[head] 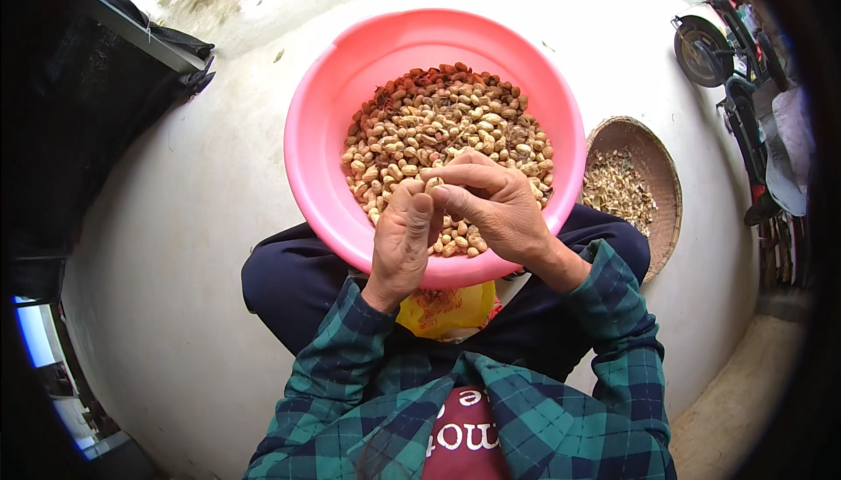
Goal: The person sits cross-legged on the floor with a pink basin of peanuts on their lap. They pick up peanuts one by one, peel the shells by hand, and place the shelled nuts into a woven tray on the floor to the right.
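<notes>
A peanut in its shell [433,184] is pinched between the fingertips of both hands, above the near part of a large pink plastic basin [315,184]. My left hand [404,233] steadies it from the left, thumb pointing up. From the right, my right hand [499,201] grips it with thumb and forefinger. Below them a heap of unshelled peanuts [433,125] fills the middle of the basin, darker along its far edge. Whether the held shell is cracked cannot be made out. The hands cover some of the near peanuts.
Right of the basin stands a round woven basket [667,197] holding broken peanut shells [617,187]. A yellow plastic bag [453,312] lies between my legs, under the basin's near rim. A two-wheeled vehicle [706,53] is at far right; dark sheeting [85,119] hangs at left.
</notes>
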A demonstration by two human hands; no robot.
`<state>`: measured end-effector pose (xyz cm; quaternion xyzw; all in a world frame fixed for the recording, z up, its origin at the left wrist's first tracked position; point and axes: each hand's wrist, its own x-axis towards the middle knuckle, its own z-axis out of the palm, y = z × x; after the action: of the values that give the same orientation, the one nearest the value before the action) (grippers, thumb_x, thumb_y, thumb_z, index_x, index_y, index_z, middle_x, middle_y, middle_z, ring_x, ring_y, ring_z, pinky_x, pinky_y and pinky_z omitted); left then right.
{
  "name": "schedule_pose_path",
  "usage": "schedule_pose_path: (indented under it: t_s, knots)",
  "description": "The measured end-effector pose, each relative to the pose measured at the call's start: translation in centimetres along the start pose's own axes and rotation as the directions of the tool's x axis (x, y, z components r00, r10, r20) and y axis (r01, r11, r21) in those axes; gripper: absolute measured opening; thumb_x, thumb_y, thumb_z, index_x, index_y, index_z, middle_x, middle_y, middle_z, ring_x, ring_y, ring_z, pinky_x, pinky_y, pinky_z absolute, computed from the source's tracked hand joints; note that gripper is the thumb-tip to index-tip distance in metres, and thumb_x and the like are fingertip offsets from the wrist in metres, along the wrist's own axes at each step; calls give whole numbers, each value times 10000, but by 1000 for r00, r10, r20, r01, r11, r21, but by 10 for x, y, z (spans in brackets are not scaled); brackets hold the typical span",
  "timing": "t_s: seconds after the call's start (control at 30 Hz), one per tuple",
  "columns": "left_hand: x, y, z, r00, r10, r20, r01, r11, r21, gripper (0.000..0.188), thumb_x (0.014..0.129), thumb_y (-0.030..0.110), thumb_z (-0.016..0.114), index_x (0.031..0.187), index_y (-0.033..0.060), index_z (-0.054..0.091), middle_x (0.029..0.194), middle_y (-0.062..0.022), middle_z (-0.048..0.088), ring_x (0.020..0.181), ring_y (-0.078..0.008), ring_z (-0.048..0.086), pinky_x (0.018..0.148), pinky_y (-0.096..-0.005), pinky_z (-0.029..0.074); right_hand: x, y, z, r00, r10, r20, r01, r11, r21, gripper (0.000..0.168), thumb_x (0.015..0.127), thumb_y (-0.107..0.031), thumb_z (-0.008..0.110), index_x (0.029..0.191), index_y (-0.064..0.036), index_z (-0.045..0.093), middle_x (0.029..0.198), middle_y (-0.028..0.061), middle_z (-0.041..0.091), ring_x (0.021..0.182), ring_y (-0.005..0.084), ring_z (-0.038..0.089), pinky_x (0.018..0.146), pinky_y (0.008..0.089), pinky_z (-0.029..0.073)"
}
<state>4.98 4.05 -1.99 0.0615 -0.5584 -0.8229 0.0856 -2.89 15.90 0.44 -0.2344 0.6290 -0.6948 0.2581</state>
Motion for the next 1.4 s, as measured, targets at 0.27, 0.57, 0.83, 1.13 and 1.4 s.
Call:
schedule_pose_path:
  t_s: [0.27, 0.57, 0.83, 1.13, 1.4]
  knots:
    - [2, -11, 17, 964, 23, -265, -15, 999, 34, 343, 989, 319, 295, 915, 63, 512, 652, 56, 450, 508, 9, 328, 438, -149, 246, -1, 20, 12, 996, 66, -57, -48, 960, 275, 204, 862, -95, 582, 1021, 25, 629, 889, 29, 538, 831, 89, 527, 715, 209, 438]
    - [8, 6, 2, 942, -309, -129, 230, 878, -420, 384, 973, 373, 342, 740, 108, 493, 567, 56, 382, 447, -15, 277, 393, -171, 217, 3, 23, -1, 945, 255, 203, -321, 618, 718, 270, 901, -111, 534, 1127, 34, 559, 914, 62, 604, 764, 91, 543, 697, 207, 471]
    - [12, 15, -15, 932, -239, -274, 140, 932, -335, 412, 948, 416, 401, 695, 94, 445, 539, 67, 246, 436, -44, 224, 391, -195, 169, 15, 3, -24, 946, -262, 192, 319, 638, -701, 160, 799, -128, 641, 932, -41, 662, 790, 53, 592, 713, 182, 573, 651, 274, 478]
    - [12, 9, -16, 961, 276, -15, -233, 837, 495, 217, 876, 71, 566, 1068, -28, 578, 875, -63, 647, 719, -126, 593, 645, -233, 480, 16, 11, -13, 937, 334, 97, -322, 727, 606, 148, 838, -107, 540, 956, -20, 555, 903, 72, 576, 869, 154, 572, 779, 293, 497]
    - [8, 17, -18, 958, 201, -204, -110, 916, 386, 330, 903, 54, 511, 1220, -5, 439, 744, 47, 421, 643, -13, 379, 597, -137, 330, 25, 26, 4, 962, 201, 185, -34, 760, -649, 167, 774, -155, 608, 751, 3, 657, 755, 172, 632, 670, 276, 628, 616, 356, 491]
